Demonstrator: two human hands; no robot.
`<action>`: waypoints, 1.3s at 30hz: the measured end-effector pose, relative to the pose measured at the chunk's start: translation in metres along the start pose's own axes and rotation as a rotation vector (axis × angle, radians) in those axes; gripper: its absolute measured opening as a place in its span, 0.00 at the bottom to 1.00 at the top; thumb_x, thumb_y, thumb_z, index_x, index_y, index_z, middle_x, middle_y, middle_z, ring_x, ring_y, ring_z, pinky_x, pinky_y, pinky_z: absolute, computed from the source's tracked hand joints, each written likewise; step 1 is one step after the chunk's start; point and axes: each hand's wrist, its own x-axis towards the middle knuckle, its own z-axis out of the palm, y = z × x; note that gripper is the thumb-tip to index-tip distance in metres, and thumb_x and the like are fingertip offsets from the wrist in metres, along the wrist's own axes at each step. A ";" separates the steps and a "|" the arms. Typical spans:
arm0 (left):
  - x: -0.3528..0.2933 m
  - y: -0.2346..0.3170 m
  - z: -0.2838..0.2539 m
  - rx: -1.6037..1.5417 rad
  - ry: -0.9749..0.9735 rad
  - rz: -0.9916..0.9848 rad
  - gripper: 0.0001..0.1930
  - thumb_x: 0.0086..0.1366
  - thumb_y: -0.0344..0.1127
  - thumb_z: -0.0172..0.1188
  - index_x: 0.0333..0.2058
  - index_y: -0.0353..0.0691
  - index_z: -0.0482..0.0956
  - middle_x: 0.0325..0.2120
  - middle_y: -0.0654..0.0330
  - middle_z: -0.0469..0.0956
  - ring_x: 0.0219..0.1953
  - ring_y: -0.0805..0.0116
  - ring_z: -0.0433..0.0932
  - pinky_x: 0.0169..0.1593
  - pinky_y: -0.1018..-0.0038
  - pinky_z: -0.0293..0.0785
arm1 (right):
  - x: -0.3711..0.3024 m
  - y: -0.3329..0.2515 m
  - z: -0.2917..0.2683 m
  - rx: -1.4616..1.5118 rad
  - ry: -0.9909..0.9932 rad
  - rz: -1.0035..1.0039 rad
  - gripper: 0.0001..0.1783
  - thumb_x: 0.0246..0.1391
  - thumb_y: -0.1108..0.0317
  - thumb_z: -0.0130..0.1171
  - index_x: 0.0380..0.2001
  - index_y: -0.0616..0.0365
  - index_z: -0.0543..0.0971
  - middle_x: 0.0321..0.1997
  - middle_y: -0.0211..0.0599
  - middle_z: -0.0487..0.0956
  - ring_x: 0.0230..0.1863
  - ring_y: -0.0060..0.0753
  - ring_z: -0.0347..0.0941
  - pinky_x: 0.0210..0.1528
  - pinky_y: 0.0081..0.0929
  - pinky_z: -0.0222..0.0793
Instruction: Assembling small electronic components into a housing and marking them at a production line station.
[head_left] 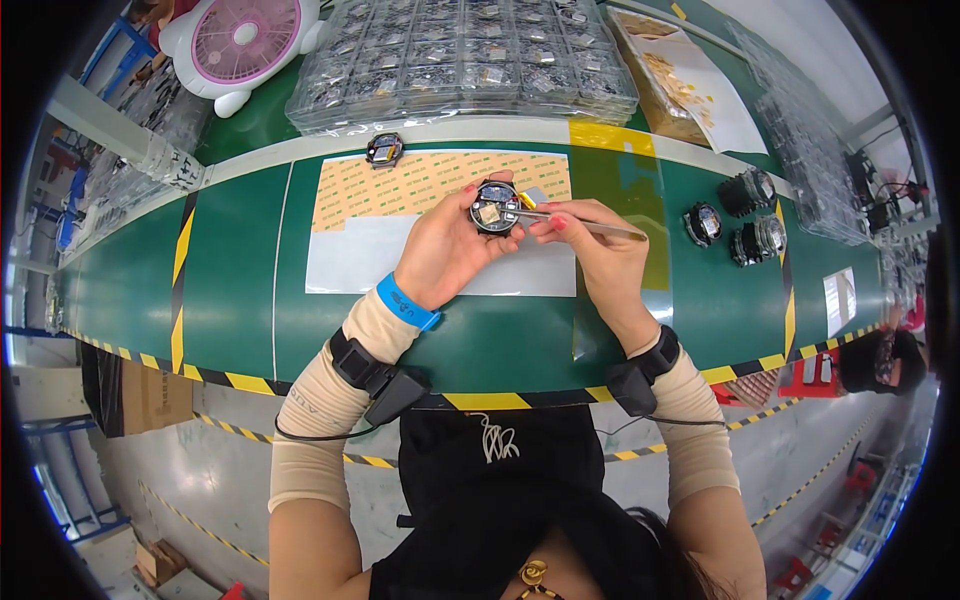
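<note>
Tweezers (618,233) sit pinched in the right hand (603,250), their long axis running left to right with a slight drop toward the near side, the narrow tip pointing left at an opened round watch body (488,208). That body lies to the left of the right hand's grip and in the left hand (445,245), the nearer of the two, whose thumb and fingers close around its rim above the pale sheet (360,265) on the desk (235,260). Its exposed inner side faces up toward the camera (being round, it shows no clear long axis). Just beside its far right rim is a yellow-edged silver piece (534,196); whether the tip touches anything, I cannot tell.
</note>
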 end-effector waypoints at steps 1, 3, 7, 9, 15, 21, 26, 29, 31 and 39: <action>0.000 0.000 0.000 0.000 -0.004 0.000 0.20 0.65 0.39 0.36 0.52 0.35 0.60 0.41 0.53 0.68 0.37 0.62 0.69 0.41 0.72 0.68 | 0.001 0.000 0.000 0.039 0.022 0.031 0.08 0.50 0.78 0.51 0.34 0.72 0.74 0.35 0.48 0.75 0.33 0.36 0.75 0.35 0.25 0.73; 0.001 0.000 0.001 0.002 0.002 -0.010 0.20 0.65 0.40 0.36 0.52 0.35 0.60 0.42 0.53 0.68 0.37 0.62 0.69 0.41 0.73 0.68 | 0.003 0.001 0.000 0.118 0.065 0.093 0.09 0.51 0.77 0.50 0.34 0.73 0.74 0.34 0.50 0.75 0.31 0.37 0.75 0.34 0.26 0.74; 0.002 -0.001 0.000 -0.016 0.019 -0.024 0.19 0.65 0.38 0.35 0.51 0.34 0.60 0.41 0.52 0.69 0.36 0.62 0.70 0.41 0.70 0.69 | 0.006 0.006 -0.005 0.235 0.102 0.157 0.09 0.51 0.77 0.50 0.34 0.73 0.74 0.34 0.51 0.76 0.31 0.37 0.75 0.33 0.27 0.74; 0.002 -0.001 0.000 -0.028 0.025 -0.026 0.19 0.65 0.37 0.34 0.51 0.34 0.61 0.40 0.52 0.69 0.36 0.61 0.70 0.41 0.69 0.69 | 0.006 0.007 -0.005 0.237 0.103 0.161 0.09 0.51 0.77 0.50 0.34 0.73 0.74 0.34 0.51 0.76 0.31 0.37 0.75 0.33 0.27 0.74; 0.003 -0.001 -0.002 -0.035 0.019 0.006 0.19 0.65 0.37 0.34 0.51 0.34 0.61 0.41 0.52 0.69 0.36 0.61 0.70 0.42 0.69 0.69 | 0.001 0.007 0.005 0.001 0.057 -0.010 0.09 0.51 0.77 0.50 0.35 0.72 0.74 0.34 0.50 0.76 0.31 0.37 0.75 0.33 0.26 0.74; 0.001 0.001 -0.004 -0.101 -0.019 -0.016 0.19 0.65 0.37 0.34 0.51 0.35 0.61 0.41 0.51 0.68 0.37 0.61 0.70 0.42 0.69 0.69 | 0.001 0.001 0.005 0.076 0.050 0.027 0.09 0.51 0.77 0.50 0.35 0.72 0.74 0.33 0.49 0.76 0.31 0.36 0.75 0.34 0.26 0.74; 0.002 0.001 -0.007 -0.144 -0.009 -0.023 0.19 0.64 0.36 0.34 0.51 0.35 0.61 0.41 0.51 0.69 0.37 0.61 0.70 0.42 0.69 0.69 | 0.002 0.002 0.003 0.212 0.082 0.133 0.09 0.51 0.77 0.51 0.34 0.72 0.74 0.33 0.48 0.76 0.31 0.36 0.75 0.34 0.26 0.74; 0.002 0.001 -0.006 -0.131 -0.009 -0.009 0.19 0.64 0.36 0.34 0.51 0.35 0.61 0.41 0.51 0.69 0.37 0.61 0.70 0.42 0.69 0.69 | 0.001 0.003 0.005 0.188 0.090 0.111 0.09 0.51 0.76 0.51 0.34 0.72 0.74 0.33 0.48 0.76 0.30 0.36 0.75 0.33 0.26 0.74; 0.002 0.000 -0.003 -0.107 0.009 -0.008 0.19 0.64 0.36 0.34 0.51 0.35 0.61 0.41 0.51 0.69 0.37 0.61 0.70 0.42 0.69 0.69 | 0.001 0.003 0.006 0.063 0.100 0.017 0.09 0.51 0.76 0.51 0.34 0.72 0.74 0.33 0.49 0.76 0.30 0.37 0.75 0.32 0.26 0.74; 0.001 0.001 -0.005 -0.115 0.001 -0.018 0.18 0.64 0.36 0.34 0.51 0.36 0.61 0.41 0.51 0.69 0.37 0.61 0.71 0.42 0.68 0.69 | 0.002 0.003 0.005 0.161 0.110 0.113 0.09 0.51 0.76 0.51 0.34 0.73 0.74 0.33 0.50 0.76 0.30 0.37 0.76 0.32 0.26 0.74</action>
